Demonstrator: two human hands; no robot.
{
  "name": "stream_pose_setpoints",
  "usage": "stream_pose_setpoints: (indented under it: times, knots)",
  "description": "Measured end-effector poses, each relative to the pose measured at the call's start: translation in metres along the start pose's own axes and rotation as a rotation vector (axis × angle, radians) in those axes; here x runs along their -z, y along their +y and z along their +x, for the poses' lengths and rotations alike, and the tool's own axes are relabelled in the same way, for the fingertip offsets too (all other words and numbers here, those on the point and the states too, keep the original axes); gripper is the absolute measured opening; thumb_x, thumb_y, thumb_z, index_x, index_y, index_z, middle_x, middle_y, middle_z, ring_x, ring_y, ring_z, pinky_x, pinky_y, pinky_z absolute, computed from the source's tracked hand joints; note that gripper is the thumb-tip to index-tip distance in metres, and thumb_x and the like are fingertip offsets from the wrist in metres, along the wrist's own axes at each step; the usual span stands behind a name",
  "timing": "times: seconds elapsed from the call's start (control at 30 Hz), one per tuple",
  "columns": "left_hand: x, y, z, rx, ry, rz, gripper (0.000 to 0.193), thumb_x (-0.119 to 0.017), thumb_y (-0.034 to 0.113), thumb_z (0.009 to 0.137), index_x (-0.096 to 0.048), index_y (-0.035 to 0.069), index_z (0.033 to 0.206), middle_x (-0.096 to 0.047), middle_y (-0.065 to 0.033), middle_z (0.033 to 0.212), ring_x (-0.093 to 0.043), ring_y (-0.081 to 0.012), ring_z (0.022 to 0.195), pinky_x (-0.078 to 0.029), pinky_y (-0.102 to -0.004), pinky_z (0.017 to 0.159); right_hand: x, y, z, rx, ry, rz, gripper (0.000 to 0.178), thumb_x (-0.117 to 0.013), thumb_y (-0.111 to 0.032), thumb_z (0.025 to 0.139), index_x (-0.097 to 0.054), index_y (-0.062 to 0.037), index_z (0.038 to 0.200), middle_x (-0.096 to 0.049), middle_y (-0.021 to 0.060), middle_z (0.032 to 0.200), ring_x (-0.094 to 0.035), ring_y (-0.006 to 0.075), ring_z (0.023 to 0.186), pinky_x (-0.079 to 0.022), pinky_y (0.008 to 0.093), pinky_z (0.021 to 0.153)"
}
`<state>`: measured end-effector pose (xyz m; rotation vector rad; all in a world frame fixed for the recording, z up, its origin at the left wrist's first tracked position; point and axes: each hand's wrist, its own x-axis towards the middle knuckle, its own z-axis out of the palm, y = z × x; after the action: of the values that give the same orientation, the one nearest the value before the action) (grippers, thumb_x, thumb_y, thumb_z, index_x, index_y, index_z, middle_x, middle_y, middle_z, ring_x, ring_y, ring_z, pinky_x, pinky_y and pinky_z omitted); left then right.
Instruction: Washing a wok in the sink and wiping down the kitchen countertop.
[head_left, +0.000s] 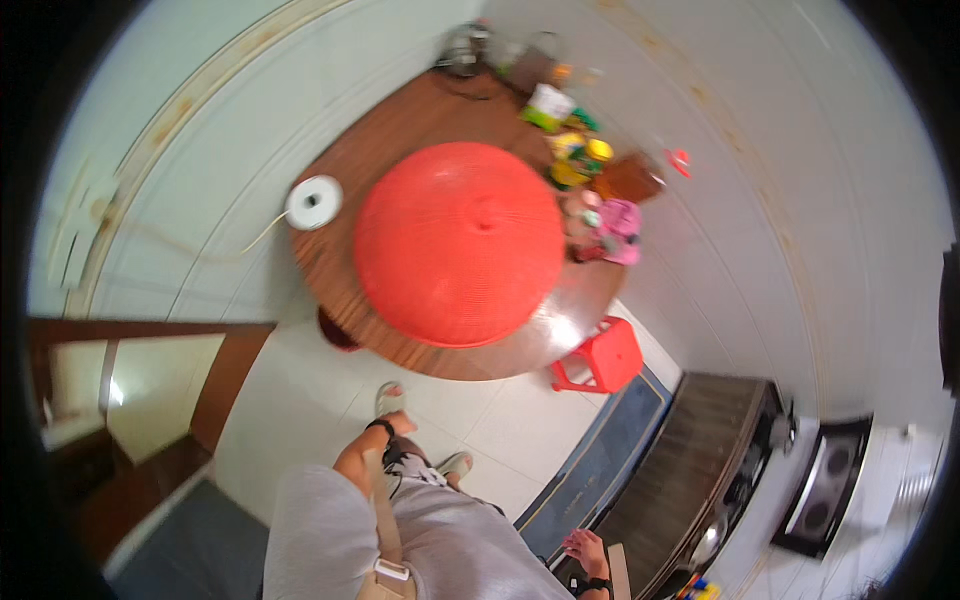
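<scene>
My left hand [402, 424] hangs low beside my leg, just short of the table's near edge; its fingers are too small and blurred to make out. My right hand [584, 548] is at my right side, near the brown counter, fingers loosely apart with nothing seen in them. Both wrists wear dark bands. Ahead is a rounded brown wooden table [410, 115]. A large red domed mesh food cover [455, 250] sits on it and hides whatever is beneath. Neither hand touches the cover.
A white round device [314, 203] with a cord lies at the table's left edge. Bottles, packets and a pink bag [621, 222] crowd its right side. A red stool [605, 358] stands by the table, near a blue mat [600, 440]. At right is a brown counter [670, 480] with a stove.
</scene>
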<state>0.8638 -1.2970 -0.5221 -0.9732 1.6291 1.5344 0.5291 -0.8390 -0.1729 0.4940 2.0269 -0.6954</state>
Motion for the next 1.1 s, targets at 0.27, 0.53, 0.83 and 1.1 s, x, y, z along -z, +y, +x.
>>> stream_pose_setpoints:
  times: [0.27,0.53,0.83,1.1]
  knots:
    - [-0.021,0.09,0.063,-0.224,-0.482,0.815,0.043,-0.065,0.046,0.085,-0.068,0.012,0.112,-0.071,-0.0104,0.085,-0.065,-0.0225,0.074,-0.052,-0.0397,0.071,0.005,0.186,0.009,-0.114,0.076,0.477,0.028,-0.052,-0.024,0.099,-0.059,-0.0049,0.119,-0.07,0.0146,0.099,-0.07,0.029,0.093,-0.057,0.047,0.08]
    - [-0.21,0.296,0.141,-0.503,-0.387,1.313,0.037,-0.071,0.027,0.078,-0.069,0.01,0.111,-0.074,-0.0094,0.091,-0.072,-0.026,0.083,-0.057,-0.0418,0.068,-0.028,0.525,0.037,0.108,0.166,0.903,0.034,-0.057,-0.026,0.096,-0.063,0.0003,0.116,-0.073,0.0161,0.1,-0.073,0.0283,0.083,-0.06,0.0433,0.074]
    - [-0.431,0.512,0.114,-0.068,-0.167,0.93,0.042,-0.067,0.031,0.083,-0.067,-0.002,0.111,-0.07,-0.0136,0.098,-0.068,-0.0292,0.088,-0.057,-0.0497,0.072,0.07,0.487,0.026,-0.366,0.309,1.397,0.03,-0.064,-0.027,0.093,-0.064,-0.0027,0.11,-0.071,0.0172,0.104,-0.071,0.0297,0.09,-0.058,0.0429,0.079]
    - [-0.681,0.669,0.179,-0.243,-0.301,0.854,0.035,-0.066,0.032,0.087,-0.068,0.001,0.102,-0.068,-0.0087,0.087,-0.064,-0.0213,0.072,-0.053,-0.0397,0.061,0.157,0.549,0.078,-0.357,0.288,1.49,0.033,-0.067,-0.03,0.091,-0.065,-0.0055,0.113,-0.071,0.0117,0.101,-0.071,0.024,0.086,-0.057,0.0394,0.075]
